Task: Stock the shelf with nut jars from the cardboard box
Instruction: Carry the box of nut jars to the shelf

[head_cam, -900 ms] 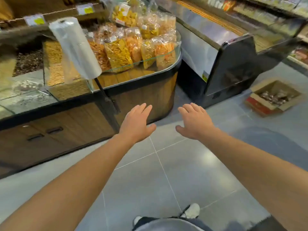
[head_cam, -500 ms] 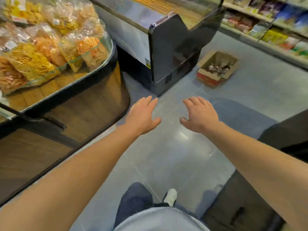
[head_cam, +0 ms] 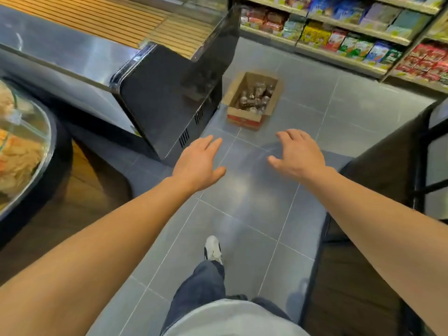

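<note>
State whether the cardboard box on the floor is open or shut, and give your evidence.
Open. The cardboard box has its top flaps spread, and the jars inside are visible.

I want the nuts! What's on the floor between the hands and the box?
Head view: only bare grey floor tiles separate the hands, left and right, from the cardboard box.

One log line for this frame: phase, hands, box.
phase: approach | left hand: open, empty | right hand: open, empty | cardboard box: on floor ahead, open, jars inside, untouched

The open cardboard box (head_cam: pixel 252 100) stands on the floor, ahead of both hands, well apart. Nut jars (head_cam: pixel 254 99) fill it.
</note>
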`<action>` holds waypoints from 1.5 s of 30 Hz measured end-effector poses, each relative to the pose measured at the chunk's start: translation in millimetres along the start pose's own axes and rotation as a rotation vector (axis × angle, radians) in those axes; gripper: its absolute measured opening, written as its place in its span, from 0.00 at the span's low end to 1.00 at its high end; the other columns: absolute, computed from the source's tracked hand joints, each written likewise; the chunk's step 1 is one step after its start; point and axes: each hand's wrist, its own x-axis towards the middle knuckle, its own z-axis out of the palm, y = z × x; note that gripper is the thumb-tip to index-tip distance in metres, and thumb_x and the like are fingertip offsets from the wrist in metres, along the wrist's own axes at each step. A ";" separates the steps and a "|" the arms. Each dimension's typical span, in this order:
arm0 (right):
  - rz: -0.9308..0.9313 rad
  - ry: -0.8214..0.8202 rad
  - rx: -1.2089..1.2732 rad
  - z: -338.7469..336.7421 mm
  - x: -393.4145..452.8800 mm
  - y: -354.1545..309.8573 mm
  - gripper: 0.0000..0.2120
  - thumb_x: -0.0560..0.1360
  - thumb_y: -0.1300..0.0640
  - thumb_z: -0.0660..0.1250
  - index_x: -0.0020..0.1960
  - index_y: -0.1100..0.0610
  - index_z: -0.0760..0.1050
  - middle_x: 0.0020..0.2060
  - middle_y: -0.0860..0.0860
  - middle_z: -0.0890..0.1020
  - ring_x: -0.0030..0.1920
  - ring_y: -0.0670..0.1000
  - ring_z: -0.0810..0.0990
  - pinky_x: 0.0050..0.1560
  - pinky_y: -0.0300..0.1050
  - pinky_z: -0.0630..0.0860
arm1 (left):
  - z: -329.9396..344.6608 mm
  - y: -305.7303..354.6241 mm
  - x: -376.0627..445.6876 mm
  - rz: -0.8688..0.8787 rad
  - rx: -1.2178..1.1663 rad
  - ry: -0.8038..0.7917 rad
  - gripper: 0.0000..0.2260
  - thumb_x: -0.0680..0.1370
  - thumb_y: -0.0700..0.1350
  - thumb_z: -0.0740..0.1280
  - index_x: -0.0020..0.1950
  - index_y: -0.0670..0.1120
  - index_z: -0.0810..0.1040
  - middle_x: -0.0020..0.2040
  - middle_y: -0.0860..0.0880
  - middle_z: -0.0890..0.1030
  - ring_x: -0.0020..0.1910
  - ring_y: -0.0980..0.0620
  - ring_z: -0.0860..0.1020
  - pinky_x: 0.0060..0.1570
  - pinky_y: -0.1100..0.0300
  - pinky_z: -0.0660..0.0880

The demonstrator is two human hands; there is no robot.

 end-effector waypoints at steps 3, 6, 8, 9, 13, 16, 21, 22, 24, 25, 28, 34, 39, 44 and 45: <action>0.062 0.022 0.024 -13.1 54.1 13.7 0.31 0.75 0.42 0.63 0.73 0.57 0.64 0.69 0.56 0.70 0.70 0.58 0.64 0.71 0.51 0.61 | -16.9 -14.7 69.0 0.054 0.039 -0.018 0.34 0.78 0.59 0.64 0.79 0.48 0.56 0.78 0.46 0.59 0.75 0.45 0.58 0.73 0.50 0.59; 0.108 0.015 0.047 -21.4 102.5 27.2 0.32 0.75 0.42 0.63 0.73 0.57 0.64 0.69 0.56 0.69 0.71 0.58 0.63 0.71 0.51 0.61 | -29.9 -21.4 137.7 0.066 0.039 -0.022 0.34 0.78 0.60 0.63 0.80 0.49 0.55 0.79 0.46 0.58 0.76 0.45 0.57 0.73 0.51 0.57; 0.141 0.004 0.069 -22.8 137.4 42.6 0.32 0.75 0.42 0.63 0.73 0.57 0.63 0.70 0.55 0.68 0.71 0.58 0.63 0.71 0.51 0.61 | -35.4 -21.5 185.8 0.083 0.048 -0.040 0.35 0.78 0.60 0.64 0.80 0.49 0.55 0.79 0.46 0.58 0.77 0.46 0.57 0.74 0.52 0.57; 0.158 -0.002 0.081 -22.7 155.5 51.5 0.33 0.74 0.42 0.63 0.74 0.57 0.63 0.70 0.55 0.68 0.71 0.58 0.62 0.71 0.51 0.61 | -37.2 -21.8 210.3 0.096 0.049 -0.045 0.35 0.78 0.59 0.64 0.80 0.49 0.55 0.79 0.46 0.59 0.76 0.46 0.57 0.74 0.52 0.57; 0.186 -0.027 0.097 -20.8 236.4 92.9 0.32 0.74 0.41 0.63 0.73 0.56 0.64 0.69 0.55 0.68 0.70 0.58 0.63 0.69 0.52 0.64 | -41.7 -17.9 312.8 0.119 0.056 -0.026 0.35 0.77 0.58 0.66 0.79 0.48 0.58 0.77 0.46 0.61 0.75 0.45 0.60 0.72 0.50 0.61; 0.193 -0.028 0.129 -25.3 307.8 127.8 0.32 0.73 0.41 0.64 0.71 0.56 0.65 0.67 0.55 0.70 0.69 0.58 0.65 0.68 0.52 0.65 | -44.6 -9.9 390.7 0.108 0.063 -0.007 0.34 0.77 0.57 0.67 0.79 0.47 0.58 0.77 0.45 0.62 0.75 0.44 0.61 0.72 0.51 0.60; 0.141 -0.072 0.131 -38.1 425.6 176.3 0.30 0.73 0.42 0.64 0.69 0.58 0.67 0.65 0.56 0.71 0.67 0.58 0.67 0.66 0.49 0.65 | -51.5 0.3 511.2 0.035 -0.009 -0.037 0.34 0.77 0.55 0.67 0.78 0.46 0.59 0.77 0.43 0.63 0.75 0.43 0.60 0.73 0.52 0.59; 0.137 -0.083 0.133 -38.8 446.4 183.3 0.30 0.73 0.42 0.65 0.69 0.58 0.67 0.65 0.56 0.71 0.67 0.58 0.66 0.66 0.49 0.64 | -51.3 -0.1 532.0 0.024 -0.023 -0.041 0.34 0.77 0.55 0.67 0.78 0.46 0.59 0.77 0.43 0.62 0.75 0.44 0.60 0.73 0.52 0.58; 0.132 -0.106 0.150 -35.4 485.7 194.8 0.31 0.72 0.42 0.65 0.70 0.57 0.66 0.66 0.56 0.71 0.68 0.58 0.66 0.66 0.50 0.65 | -48.6 -2.7 570.7 0.010 -0.034 -0.052 0.34 0.77 0.55 0.67 0.78 0.45 0.60 0.77 0.43 0.63 0.75 0.44 0.61 0.73 0.52 0.59; 0.132 -0.121 0.162 -31.3 506.8 199.6 0.32 0.72 0.42 0.65 0.71 0.56 0.66 0.67 0.55 0.70 0.68 0.58 0.66 0.66 0.51 0.66 | -45.5 -6.4 591.1 0.005 -0.035 -0.066 0.34 0.77 0.55 0.67 0.78 0.45 0.60 0.76 0.43 0.64 0.75 0.44 0.61 0.73 0.52 0.60; 0.137 -0.175 0.182 -10.7 570.5 211.4 0.34 0.72 0.41 0.64 0.73 0.55 0.64 0.69 0.55 0.69 0.68 0.58 0.67 0.67 0.51 0.66 | -26.0 -23.6 658.2 0.000 -0.036 -0.126 0.34 0.75 0.58 0.67 0.77 0.46 0.62 0.74 0.45 0.68 0.71 0.44 0.66 0.71 0.50 0.64; 0.224 -0.249 0.247 60.0 704.9 236.4 0.31 0.74 0.43 0.63 0.73 0.55 0.64 0.67 0.55 0.70 0.68 0.57 0.66 0.67 0.51 0.66 | 46.4 -70.4 804.5 0.002 -0.082 -0.265 0.33 0.72 0.64 0.60 0.73 0.49 0.65 0.67 0.49 0.72 0.64 0.46 0.73 0.64 0.48 0.73; 0.337 -0.342 0.325 142.4 811.3 257.2 0.31 0.73 0.44 0.64 0.73 0.54 0.63 0.70 0.53 0.68 0.69 0.57 0.64 0.68 0.51 0.66 | 121.4 -109.7 913.7 -0.014 -0.096 -0.353 0.33 0.76 0.53 0.67 0.78 0.46 0.59 0.77 0.45 0.62 0.75 0.44 0.62 0.72 0.50 0.62; 0.388 -0.397 0.361 244.9 885.3 284.3 0.33 0.75 0.44 0.64 0.75 0.56 0.61 0.70 0.56 0.67 0.71 0.59 0.63 0.70 0.50 0.63 | 222.2 -148.5 993.9 -0.060 -0.122 -0.428 0.34 0.77 0.53 0.66 0.79 0.48 0.56 0.79 0.47 0.58 0.77 0.46 0.56 0.74 0.52 0.58; 0.399 -0.409 0.368 267.9 896.6 289.4 0.34 0.75 0.43 0.64 0.75 0.56 0.60 0.71 0.56 0.67 0.70 0.59 0.63 0.70 0.51 0.64 | 243.8 -155.8 1006.3 -0.073 -0.127 -0.433 0.34 0.77 0.53 0.66 0.79 0.48 0.56 0.79 0.47 0.58 0.77 0.45 0.56 0.74 0.52 0.59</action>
